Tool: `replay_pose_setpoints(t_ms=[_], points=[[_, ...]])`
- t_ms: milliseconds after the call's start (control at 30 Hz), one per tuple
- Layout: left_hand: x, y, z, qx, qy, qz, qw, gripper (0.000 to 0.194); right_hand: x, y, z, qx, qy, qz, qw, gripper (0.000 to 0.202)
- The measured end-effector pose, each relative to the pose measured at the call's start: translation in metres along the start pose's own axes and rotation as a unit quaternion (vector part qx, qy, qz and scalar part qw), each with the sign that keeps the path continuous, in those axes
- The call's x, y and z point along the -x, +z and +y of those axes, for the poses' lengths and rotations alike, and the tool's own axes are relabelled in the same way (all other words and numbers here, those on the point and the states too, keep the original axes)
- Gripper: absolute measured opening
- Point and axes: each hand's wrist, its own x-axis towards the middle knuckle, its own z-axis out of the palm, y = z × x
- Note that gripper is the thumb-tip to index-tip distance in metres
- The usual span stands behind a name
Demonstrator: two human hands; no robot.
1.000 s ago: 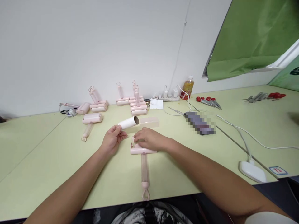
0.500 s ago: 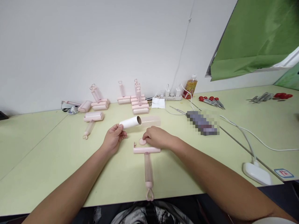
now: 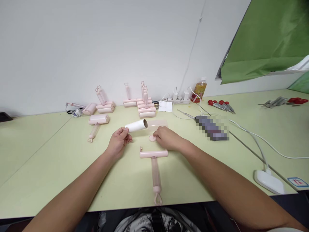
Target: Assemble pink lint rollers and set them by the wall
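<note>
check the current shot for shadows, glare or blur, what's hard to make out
Head view: light looks soft and even, with faint shadows on the table; head view: a bright strip shows below the green sheet; head view: coarse pixel blocks hide most of the dark object; head view: the translucent cover blends into the table, while the white roll stands out.

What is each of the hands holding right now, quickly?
Left hand: closed, holding one end of the white lint-roller roll.
Right hand: closed, pinching the round pink disc at its edge.
</note>
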Motion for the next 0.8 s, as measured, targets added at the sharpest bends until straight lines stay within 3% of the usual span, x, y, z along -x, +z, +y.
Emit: replay_pose_setpoints(t_ms=[233, 400, 533, 600, 667, 800], points=[[0.001, 0.0, 0.001, -0.003, -0.001, -0.001, 1.0, 0.036, -0.006, -0.014, 0.018, -0.028, 0.086, 0.205, 0.975, 0.032], [0.001, 0.0, 0.003, -0.008, 0.002, 0.0, 1.0, 0.038, -0.012, -0.004, 0.035, -0.083, 0.097, 0.175, 0.976, 0.035], [0.0, -0.001, 0.002, -0.004, 0.003, 0.004, 1.0, 0.039, -0.01, -0.005, 0.027, -0.067, 0.048, 0.202, 0.976, 0.028], [0.0, -0.002, 0.001, -0.003, 0.005, 0.005, 1.0, 0.039, -0.005, -0.009, 0.019, -0.053, -0.015, 0.174, 0.983, 0.026], [0.0, -0.002, 0.001, -0.002, 0.007, 0.005, 1.0, 0.039, 0.0, -0.012, 0.01, -0.041, -0.077, 0.094, 0.992, 0.023], [0.0, -0.001, 0.002, -0.004, 0.006, 0.005, 1.0, 0.039, 0.005, -0.011, -0.001, -0.016, -0.127, -0.018, 0.992, 0.027]])
